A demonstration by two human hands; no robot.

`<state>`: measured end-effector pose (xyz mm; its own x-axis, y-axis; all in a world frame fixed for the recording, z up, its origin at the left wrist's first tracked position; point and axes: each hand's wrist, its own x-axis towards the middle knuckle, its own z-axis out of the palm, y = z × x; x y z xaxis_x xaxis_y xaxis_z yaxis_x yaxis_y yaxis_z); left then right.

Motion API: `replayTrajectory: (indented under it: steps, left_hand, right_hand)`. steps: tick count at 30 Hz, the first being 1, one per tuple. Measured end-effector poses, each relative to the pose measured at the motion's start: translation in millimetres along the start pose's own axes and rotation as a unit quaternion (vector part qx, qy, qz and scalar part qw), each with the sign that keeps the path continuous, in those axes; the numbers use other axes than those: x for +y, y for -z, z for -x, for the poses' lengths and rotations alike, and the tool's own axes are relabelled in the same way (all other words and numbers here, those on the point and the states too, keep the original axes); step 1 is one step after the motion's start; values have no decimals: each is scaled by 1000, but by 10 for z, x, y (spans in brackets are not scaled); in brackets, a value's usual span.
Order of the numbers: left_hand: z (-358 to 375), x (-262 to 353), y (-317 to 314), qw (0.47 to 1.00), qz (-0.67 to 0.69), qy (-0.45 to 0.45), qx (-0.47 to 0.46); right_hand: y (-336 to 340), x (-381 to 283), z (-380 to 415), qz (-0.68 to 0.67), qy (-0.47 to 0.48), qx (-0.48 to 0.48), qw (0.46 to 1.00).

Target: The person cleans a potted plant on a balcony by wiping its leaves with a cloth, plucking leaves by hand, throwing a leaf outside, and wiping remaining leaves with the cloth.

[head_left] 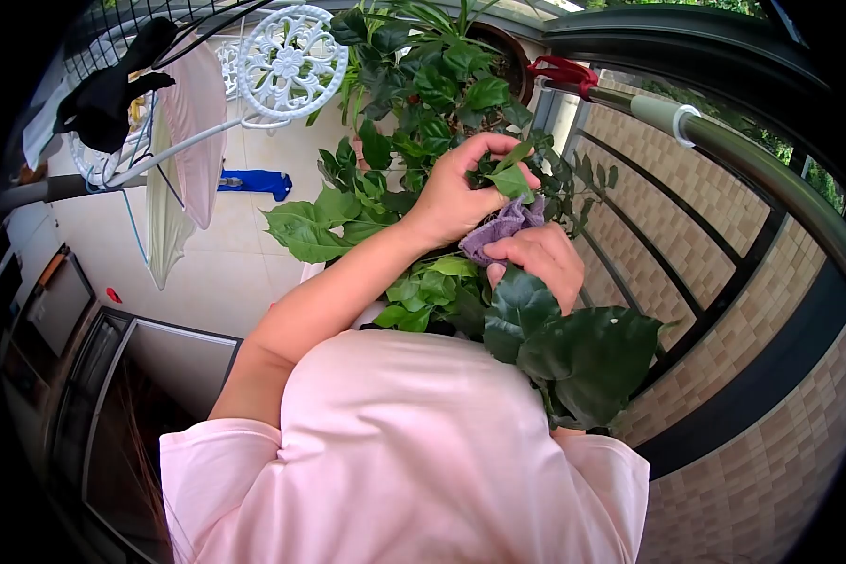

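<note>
My left hand (449, 199) reaches in among the foliage, its thumb and fingers curled round a small green leaf (511, 179). Just below it, my right hand (547, 263) is closed on a crumpled purple cloth (501, 230), which lies close under the held leaf. Large dark green leaves (592, 357) rise in front of my right forearm and hide most of it. Lighter broad leaves (315, 227) spread to the left of my left forearm. Other leafy stems (432, 85) stand beyond both hands.
Along the right runs a dark railing (691, 193) with a metal pole (743, 141) above it. A white ornate metal stand (291, 64) and hanging pale laundry (193, 141) are at upper left. A blue object (261, 181) lies on the tiled floor (221, 282). A plant pot (512, 56) stands at the back.
</note>
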<state>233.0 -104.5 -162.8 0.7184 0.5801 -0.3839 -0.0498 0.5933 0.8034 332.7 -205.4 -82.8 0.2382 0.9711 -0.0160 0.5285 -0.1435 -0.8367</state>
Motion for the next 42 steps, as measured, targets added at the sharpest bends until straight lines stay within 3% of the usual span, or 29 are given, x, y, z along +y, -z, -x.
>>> replayTrajectory:
  steps: [2,6,9,13,17,20,23,29,32,38,39,42]
  left_hand:
    - [3,28,-1,1000,14,7,3]
    - [-4,1,16,993,91,73,4]
    - [-13,-55,-5,997,-49,47,41]
    - [5,14,-10,993,-115,-38,-3]
    - [-8,157,-24,999,-17,16,-29]
    - [-5,121,5,997,-38,3,-60]
    - [6,143,15,995,-50,8,-80]
    - [18,206,13,991,-97,10,-95]
    - [17,131,12,993,-53,0,-107]
    - [21,117,11,995,-31,-12,-95]
    - [22,118,16,995,-33,-14,-94]
    - [43,170,47,993,-63,-7,-94]
  right_hand:
    - [87,-4,-5,-28,-12,-10,999]
    - [31,-29,-4,-24,4,65,998]
    - [3,-84,-67,4,-7,109,994]
    - [-103,36,-72,78,-38,119,989]
    - [-105,132,-60,124,-85,136,979]
    - [-52,125,-100,154,-133,140,969]
    - [23,213,-112,183,-93,117,972]
    - [26,256,-132,211,-150,152,954]
    - [94,233,-170,236,-193,177,936]
    - [211,307,55,204,-145,196,948]
    - [140,202,93,165,-204,243,934]
    - [172,206,339,122,-227,236,937]
